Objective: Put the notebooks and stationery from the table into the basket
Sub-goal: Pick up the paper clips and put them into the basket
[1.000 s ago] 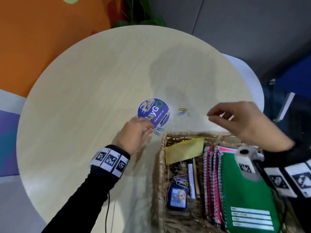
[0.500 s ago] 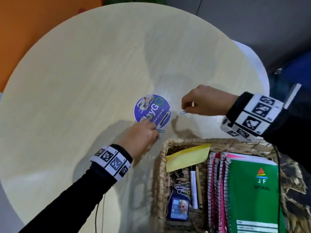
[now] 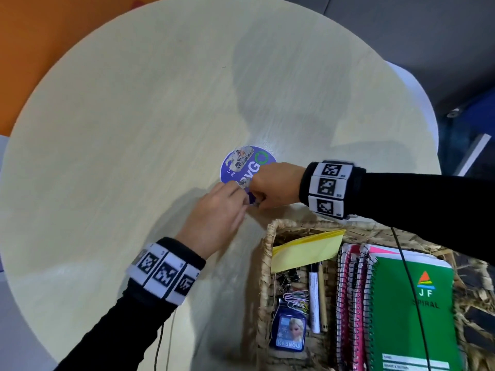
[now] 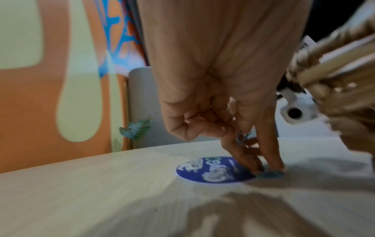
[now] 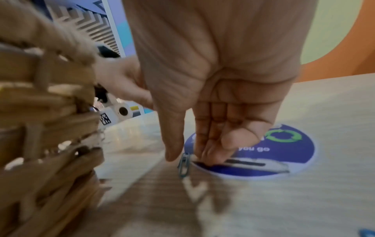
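From the head view, both hands meet at the 6 o'clock edge of the round blue sticker (image 3: pixel 247 167) on the counter (image 3: pixel 120 129), with the wicker basket (image 3: pixel 265 263) of spiral notebooks (image 3: pixel 409 311) at 5 o'clock. The left wrist view shows the left hand (image 4: pixel 219 83) with fingers curled, pinching a teal paper clip (image 4: pixel 242 137), fingertips down by another clip (image 4: pixel 270 174). In the right wrist view, the right hand (image 5: pixel 219 89) pinches a paper clip (image 5: pixel 184 165) upright at the sticker's edge.

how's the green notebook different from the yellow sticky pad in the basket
The green notebook is large, spiral-bound and printed with a logo; the yellow sticky pad is small, plain and unbound. The notebook lies on the right side of the basket atop pink notebooks; the pad leans tilted at the far left corner. Both are already inside the basket.
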`<action>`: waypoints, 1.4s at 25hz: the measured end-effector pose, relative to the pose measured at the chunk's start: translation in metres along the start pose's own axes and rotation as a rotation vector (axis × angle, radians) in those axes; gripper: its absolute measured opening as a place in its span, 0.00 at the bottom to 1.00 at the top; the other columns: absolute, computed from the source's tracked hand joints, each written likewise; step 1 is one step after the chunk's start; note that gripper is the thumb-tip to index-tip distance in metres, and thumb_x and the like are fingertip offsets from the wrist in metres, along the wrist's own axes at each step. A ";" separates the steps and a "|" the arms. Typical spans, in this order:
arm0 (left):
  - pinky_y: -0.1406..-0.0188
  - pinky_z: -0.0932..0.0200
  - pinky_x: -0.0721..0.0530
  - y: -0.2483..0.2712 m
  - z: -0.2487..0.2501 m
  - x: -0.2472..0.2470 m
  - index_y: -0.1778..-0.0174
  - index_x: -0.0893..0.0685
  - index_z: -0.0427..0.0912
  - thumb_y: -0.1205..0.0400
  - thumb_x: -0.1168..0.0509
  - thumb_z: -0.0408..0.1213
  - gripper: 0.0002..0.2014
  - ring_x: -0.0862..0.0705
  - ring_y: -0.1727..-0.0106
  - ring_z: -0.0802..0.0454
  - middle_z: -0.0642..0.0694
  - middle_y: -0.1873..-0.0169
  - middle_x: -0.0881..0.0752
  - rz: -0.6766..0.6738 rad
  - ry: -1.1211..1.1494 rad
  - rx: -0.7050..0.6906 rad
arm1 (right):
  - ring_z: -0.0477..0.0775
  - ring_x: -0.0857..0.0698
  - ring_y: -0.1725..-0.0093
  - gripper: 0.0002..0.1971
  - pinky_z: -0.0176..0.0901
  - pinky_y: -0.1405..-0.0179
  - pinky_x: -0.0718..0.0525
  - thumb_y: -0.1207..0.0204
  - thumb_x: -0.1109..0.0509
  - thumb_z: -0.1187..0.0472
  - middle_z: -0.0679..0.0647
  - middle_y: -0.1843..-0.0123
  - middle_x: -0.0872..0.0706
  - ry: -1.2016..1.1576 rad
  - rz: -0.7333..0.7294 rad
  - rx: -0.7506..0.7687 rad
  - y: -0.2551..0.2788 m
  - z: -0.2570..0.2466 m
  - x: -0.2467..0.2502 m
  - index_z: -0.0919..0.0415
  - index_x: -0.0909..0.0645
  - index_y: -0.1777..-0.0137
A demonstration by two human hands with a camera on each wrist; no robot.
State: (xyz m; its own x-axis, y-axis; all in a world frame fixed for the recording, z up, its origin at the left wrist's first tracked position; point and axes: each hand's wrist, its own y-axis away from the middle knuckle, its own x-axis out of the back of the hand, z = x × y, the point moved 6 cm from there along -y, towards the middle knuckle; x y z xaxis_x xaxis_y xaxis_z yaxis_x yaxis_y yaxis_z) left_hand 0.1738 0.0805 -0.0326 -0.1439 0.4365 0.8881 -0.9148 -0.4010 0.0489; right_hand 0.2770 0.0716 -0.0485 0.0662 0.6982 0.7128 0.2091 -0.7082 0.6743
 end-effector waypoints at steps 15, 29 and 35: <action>0.56 0.78 0.29 0.104 0.025 0.033 0.60 0.15 0.42 0.22 0.34 0.37 0.04 0.25 0.61 0.62 0.52 0.62 0.18 0.173 0.270 0.306 | 0.63 0.17 0.47 0.13 0.47 0.58 0.24 0.25 0.32 0.63 0.64 0.42 0.17 0.216 -0.049 -0.053 0.009 -0.029 0.020 0.69 0.20 0.43; 0.61 0.67 0.21 0.092 0.131 0.061 0.58 0.15 0.42 0.25 0.31 0.25 0.07 0.17 0.63 0.58 0.51 0.63 0.13 0.073 0.317 -0.030 | 0.62 0.16 0.60 0.07 0.42 0.65 0.25 0.28 0.34 0.66 0.63 0.55 0.11 -0.277 0.010 -0.255 0.132 -0.067 -0.094 0.65 0.14 0.56; 0.54 0.50 0.13 0.091 0.147 0.017 0.57 0.10 0.40 0.27 0.34 0.23 0.11 0.12 0.54 0.44 0.44 0.57 0.11 -0.206 -0.011 -0.169 | 0.62 0.16 0.58 0.06 0.41 0.62 0.26 0.26 0.30 0.63 0.62 0.61 0.15 -0.383 0.125 -0.305 0.137 -0.053 -0.103 0.65 0.14 0.57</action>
State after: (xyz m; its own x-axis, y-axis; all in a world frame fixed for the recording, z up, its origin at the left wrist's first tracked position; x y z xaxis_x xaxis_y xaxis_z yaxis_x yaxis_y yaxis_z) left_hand 0.1434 -0.0668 0.0538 0.0547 0.4861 0.8722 -0.9745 -0.1643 0.1526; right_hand 0.2472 -0.1028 -0.0193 0.4378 0.5536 0.7084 -0.1143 -0.7473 0.6546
